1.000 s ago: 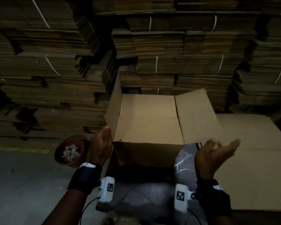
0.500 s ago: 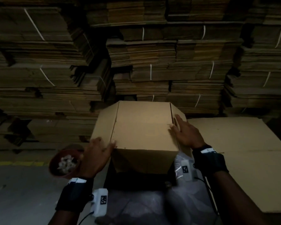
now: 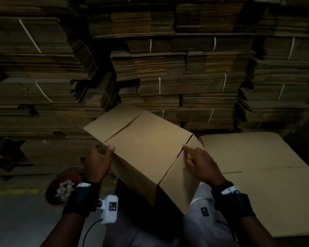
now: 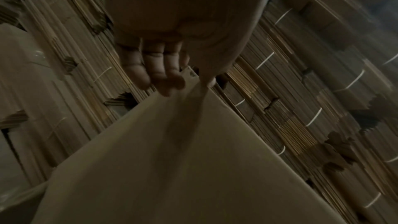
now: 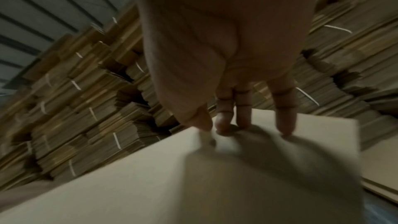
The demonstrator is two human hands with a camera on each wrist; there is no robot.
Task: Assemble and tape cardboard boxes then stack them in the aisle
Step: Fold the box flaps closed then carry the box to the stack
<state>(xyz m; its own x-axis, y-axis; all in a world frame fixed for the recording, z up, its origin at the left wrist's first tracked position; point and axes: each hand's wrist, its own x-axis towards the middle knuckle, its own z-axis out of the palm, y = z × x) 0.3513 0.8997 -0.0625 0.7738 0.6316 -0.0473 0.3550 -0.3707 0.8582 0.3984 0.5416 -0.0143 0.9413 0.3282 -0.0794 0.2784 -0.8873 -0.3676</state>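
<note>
At the far left, low on the grey floor, stands a round reddish bowl with pale crumpled scraps inside; a dim yellow line runs along the floor behind it. Just to the right of the bowl is the left hand. It grips the near left corner of the cardboard box: the thumb lies on the top face and the fingers curl under the edge, which the left wrist view shows, though it is blurred. The box is in the middle, in front of the person, tilted so that its left side is higher and farther away. Its top flaps are folded down and a dark slit shows between two flaps on the right part. No tape can be seen on it. The right hand lies flat on the right part of the top face, beside this slit, with straight fingers that press with their tips and hold nothing. To the right of the box a large flat cardboard sheet lies horizontally, near the box. Behind everything, from left to right, rise high stacks of flattened cardboard, bundled with white straps.
</note>
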